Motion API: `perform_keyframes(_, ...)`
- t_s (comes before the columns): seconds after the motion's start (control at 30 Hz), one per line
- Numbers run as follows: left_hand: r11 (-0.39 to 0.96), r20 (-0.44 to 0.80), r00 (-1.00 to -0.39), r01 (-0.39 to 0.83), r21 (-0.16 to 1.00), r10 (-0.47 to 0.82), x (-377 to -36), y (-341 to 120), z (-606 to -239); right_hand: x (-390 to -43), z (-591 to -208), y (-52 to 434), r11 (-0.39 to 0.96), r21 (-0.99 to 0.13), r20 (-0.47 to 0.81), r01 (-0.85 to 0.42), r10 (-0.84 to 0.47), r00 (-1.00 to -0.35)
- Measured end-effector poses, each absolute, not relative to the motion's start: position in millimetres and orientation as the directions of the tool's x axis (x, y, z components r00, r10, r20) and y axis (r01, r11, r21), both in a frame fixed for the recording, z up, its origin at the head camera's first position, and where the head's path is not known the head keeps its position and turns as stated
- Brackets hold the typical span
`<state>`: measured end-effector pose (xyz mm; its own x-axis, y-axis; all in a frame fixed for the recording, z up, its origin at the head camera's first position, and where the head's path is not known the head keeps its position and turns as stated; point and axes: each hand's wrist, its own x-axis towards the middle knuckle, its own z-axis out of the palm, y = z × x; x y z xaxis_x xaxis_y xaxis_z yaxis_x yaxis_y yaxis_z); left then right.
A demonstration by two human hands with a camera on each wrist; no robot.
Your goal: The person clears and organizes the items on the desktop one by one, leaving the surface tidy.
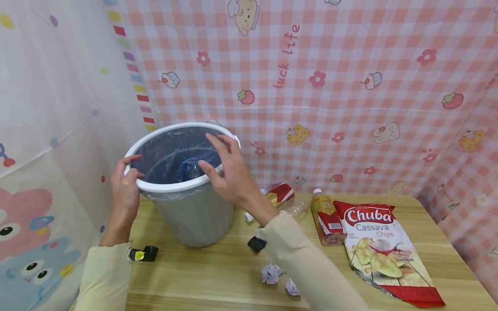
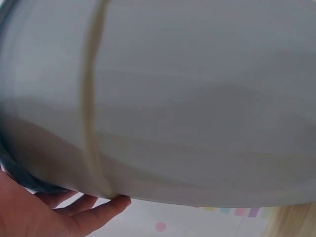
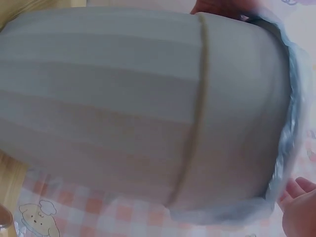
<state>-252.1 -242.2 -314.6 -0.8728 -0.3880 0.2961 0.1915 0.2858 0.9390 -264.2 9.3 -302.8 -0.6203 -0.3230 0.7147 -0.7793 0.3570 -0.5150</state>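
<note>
A grey trash can (image 1: 190, 216) with a white rim ring and a thin plastic liner (image 1: 163, 149) stands at the left of the table. Down inside it lies a clear and blue plastic item (image 1: 192, 168), partly hidden. My left hand (image 1: 125, 185) grips the rim at the left, a thumb and finger over the edge; in the left wrist view its fingers (image 2: 101, 215) touch the can's outer wall. At the right of the rim is my right hand (image 1: 233, 175), its fingers loosely spread. The right wrist view shows that hand (image 3: 300, 210) beside the liner's edge.
Right of the can lie a red and gold package (image 1: 282, 194), a clear plastic bottle (image 1: 296, 208), a red-labelled bottle (image 1: 327, 220) and a Chuba chips bag (image 1: 385, 255). Crumpled paper (image 1: 271, 273) sits near the front. A checked curtain (image 1: 330, 108) hangs behind the table (image 1: 202, 276).
</note>
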Motion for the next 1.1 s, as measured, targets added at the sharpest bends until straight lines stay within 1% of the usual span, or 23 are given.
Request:
perform_keyframes(0.07,0.28,0.289,-0.875,0.187,0.942,-0.389,-253,-244,-314,-265,-303,14,0.354,-0.488,0.749,-0.798,-0.299,-0.591)
perform_keyframes(0.13,0.277,0.28,-0.877,0.178,0.944,-0.39,-253,-245,-313,-265,-304,20,0.356,-0.478,0.764,-0.803,-0.282,-0.58)
perform_keyframes(0.27,0.277,0.263,-0.882,0.16,0.947,-0.39,-252,-247,-312,-263,-307,34,0.368,-0.484,0.77,-0.794,-0.252,-0.586)
perform_keyframes(0.47,0.282,0.262,-0.884,0.157,0.946,-0.388,-254,-246,-312,-260,-312,61,0.339,-0.538,0.764,-0.772,-0.19,-0.616)
perform_keyframes(0.7,0.284,0.277,-0.88,0.172,0.943,-0.386,-256,-245,-313,-256,-319,91,0.323,-0.555,0.776,-0.766,-0.129,-0.617)
perform_keyframes(0.93,0.298,0.29,-0.874,0.178,0.938,-0.39,-256,-246,-313,-251,-336,121,0.313,-0.647,0.712,-0.695,-0.077,-0.698)
perform_keyframes(1.1,0.296,0.282,-0.878,0.171,0.94,-0.388,-255,-246,-313,-249,-347,144,0.293,-0.696,0.679,-0.656,-0.029,-0.733)
